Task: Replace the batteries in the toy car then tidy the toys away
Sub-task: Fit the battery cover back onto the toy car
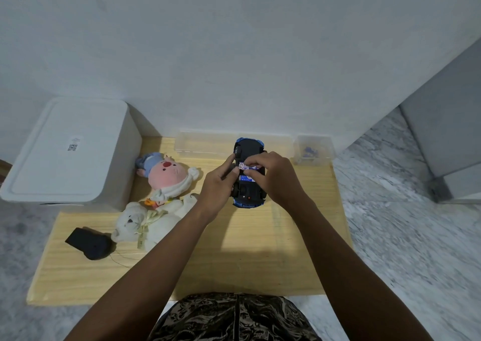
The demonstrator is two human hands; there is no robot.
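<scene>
A blue and black toy car (pixel 248 148) lies upside down on the wooden table (pixel 250 257), its underside facing up. My right hand (pixel 273 176) pinches a purple and white battery (pixel 247 167) over the car's open battery bay, where another battery (pixel 245 178) sits. My left hand (pixel 221 184) grips the car's left side, with its thumb close to the end of the held battery. A pink plush (pixel 166 171) and a white teddy bear (pixel 145 223) lie to the left of the car.
A white lidded box (pixel 67 153) stands at the table's back left. A clear plastic tray (pixel 203 142) lies against the wall behind the car. A small clear tub (pixel 312 149) with purple items sits at the back right. A black remote (pixel 89 243) lies front left.
</scene>
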